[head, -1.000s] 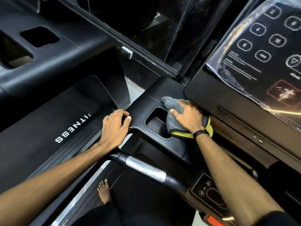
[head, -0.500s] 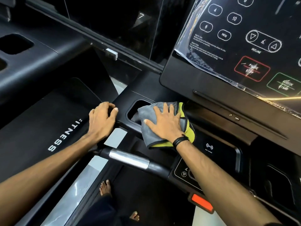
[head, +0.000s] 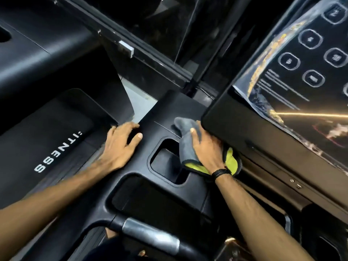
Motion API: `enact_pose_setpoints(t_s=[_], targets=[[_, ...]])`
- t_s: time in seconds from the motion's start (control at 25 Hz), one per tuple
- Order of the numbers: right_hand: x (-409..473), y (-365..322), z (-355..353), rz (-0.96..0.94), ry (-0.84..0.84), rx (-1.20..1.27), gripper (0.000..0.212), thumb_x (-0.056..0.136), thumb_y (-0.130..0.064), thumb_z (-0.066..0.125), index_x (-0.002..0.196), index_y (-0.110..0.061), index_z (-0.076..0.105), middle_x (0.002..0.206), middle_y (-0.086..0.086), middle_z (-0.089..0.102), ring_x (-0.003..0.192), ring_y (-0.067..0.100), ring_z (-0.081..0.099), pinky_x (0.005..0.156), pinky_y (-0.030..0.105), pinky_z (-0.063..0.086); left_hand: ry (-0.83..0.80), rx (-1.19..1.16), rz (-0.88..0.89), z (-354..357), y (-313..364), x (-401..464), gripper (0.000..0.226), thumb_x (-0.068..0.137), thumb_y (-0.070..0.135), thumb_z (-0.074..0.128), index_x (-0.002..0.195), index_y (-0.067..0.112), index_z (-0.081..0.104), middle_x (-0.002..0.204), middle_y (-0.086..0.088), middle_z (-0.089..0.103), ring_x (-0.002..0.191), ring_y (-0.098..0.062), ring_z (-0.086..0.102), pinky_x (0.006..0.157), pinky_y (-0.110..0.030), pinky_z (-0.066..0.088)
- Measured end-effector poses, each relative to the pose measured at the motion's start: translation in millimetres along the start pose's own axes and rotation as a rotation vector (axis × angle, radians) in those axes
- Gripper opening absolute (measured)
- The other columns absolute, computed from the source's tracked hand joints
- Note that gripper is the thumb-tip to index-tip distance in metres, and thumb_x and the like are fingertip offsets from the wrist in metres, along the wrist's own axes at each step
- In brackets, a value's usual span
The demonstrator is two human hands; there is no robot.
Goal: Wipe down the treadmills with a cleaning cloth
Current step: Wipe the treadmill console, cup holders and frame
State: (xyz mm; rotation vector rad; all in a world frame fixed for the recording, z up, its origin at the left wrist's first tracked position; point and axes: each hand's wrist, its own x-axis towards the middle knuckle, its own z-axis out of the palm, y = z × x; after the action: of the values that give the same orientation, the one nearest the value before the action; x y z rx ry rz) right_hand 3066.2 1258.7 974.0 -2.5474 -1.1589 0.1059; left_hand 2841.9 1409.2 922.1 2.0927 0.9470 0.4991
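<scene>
Viewpoint: the single camera is sitting on the person's head, above the treadmill console point(head: 169, 113).
Direction: it is looking forward and steeply down, tilted sideways.
Nearness: it is hanging close, within arm's reach.
Shared view: only one view is showing.

Left hand point(head: 120, 146) lies flat, fingers point(head: 131, 126) spread; right hand point(head: 206, 149) presses palm-down.

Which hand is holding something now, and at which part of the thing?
The right hand presses flat on the middle of the grey and yellow cloth, pinning it to the treadmill console. The left hand holds nothing; it rests on the console's edge.
</scene>
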Motion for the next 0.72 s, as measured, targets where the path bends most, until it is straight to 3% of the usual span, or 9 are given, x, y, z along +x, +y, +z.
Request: enact_pose_setpoints(t_s=[0.08,0.16,0.24,0.32,0.44,0.56,0.64,0.72], targets=[[27,-7,11,0.271,0.071,0.262,0.052,0.105,-0.046,0.042,0.142,-0.011,0.052,0.149,0.013,0.050,0.139,0.028,0.043,0.114,0.022,0.020,-0.025,-0.013,-0.004,6,-8,2,0.067,0.092,0.061,0.029,0.139,0.018,0.052,0.147,-0.001,0.051,0.138,-0.019,0.043,0.120,-0.046,0.016],[62,-20,20,0.335,0.267,0.278,0.053,0.105,-0.035,0.047,0.146,-0.001,0.046,0.151,0.023,0.044,0.142,0.033,0.040,0.122,0.031,0.018,0.003,-0.034,-0.023,11,-13,2,0.068,0.095,0.064,0.024,0.145,0.022,0.044,0.153,0.000,0.044,0.144,-0.014,0.035,0.122,-0.041,0.009],[112,-36,27,0.374,0.306,0.085,0.046,0.104,-0.031,0.048,0.137,0.001,0.053,0.138,0.033,0.050,0.132,0.045,0.045,0.115,0.044,0.027,0.035,-0.068,-0.052,14,-16,3,0.071,0.096,0.066,0.018,0.152,0.024,0.034,0.159,0.002,0.035,0.149,-0.009,0.024,0.124,-0.041,0.005],[148,-63,35,0.429,0.112,-0.241,0.055,0.100,-0.049,0.042,0.137,-0.011,0.054,0.137,0.027,0.052,0.131,0.046,0.043,0.112,0.061,0.026,0.034,-0.082,-0.072,13,-12,4,0.072,0.097,0.066,0.014,0.157,0.026,0.022,0.164,0.002,0.024,0.152,-0.006,0.012,0.124,-0.041,0.000],[120,-96,61,0.074,-0.092,-0.496,0.072,0.095,-0.066,0.032,0.154,-0.024,0.036,0.159,0.021,0.031,0.146,0.045,0.024,0.109,0.071,0.020,0.073,-0.109,-0.074,8,-4,0,0.070,0.097,0.060,0.017,0.157,0.023,0.017,0.167,-0.002,0.012,0.153,-0.009,0.007,0.124,-0.042,-0.002],[20,-79,58,-0.271,-0.091,-0.430,0.073,0.092,-0.071,0.032,0.155,-0.035,0.031,0.165,0.009,0.022,0.153,0.035,0.015,0.113,0.069,0.016,0.113,-0.171,-0.088,1,-1,3,0.076,0.095,0.069,0.010,0.155,0.023,0.017,0.165,0.002,0.006,0.154,-0.009,0.004,0.123,-0.039,-0.004],[13,-53,38,-0.203,-0.075,-0.421,0.070,0.089,-0.072,0.037,0.150,-0.039,0.040,0.161,0.004,0.033,0.149,0.034,0.026,0.112,0.066,0.028,0.093,-0.184,-0.110,4,0,5,0.080,0.093,0.072,0.008,0.155,0.023,0.016,0.164,0.004,0.004,0.153,-0.005,0.002,0.123,-0.040,-0.006],[66,-52,32,0.018,-0.040,-0.431,0.070,0.088,-0.071,0.038,0.148,-0.036,0.046,0.158,0.007,0.037,0.145,0.037,0.031,0.108,0.067,0.033,0.098,-0.179,-0.114,6,-2,6,0.080,0.094,0.070,0.009,0.157,0.022,0.014,0.166,0.000,0.005,0.150,0.003,-0.002,0.123,-0.046,-0.005]])
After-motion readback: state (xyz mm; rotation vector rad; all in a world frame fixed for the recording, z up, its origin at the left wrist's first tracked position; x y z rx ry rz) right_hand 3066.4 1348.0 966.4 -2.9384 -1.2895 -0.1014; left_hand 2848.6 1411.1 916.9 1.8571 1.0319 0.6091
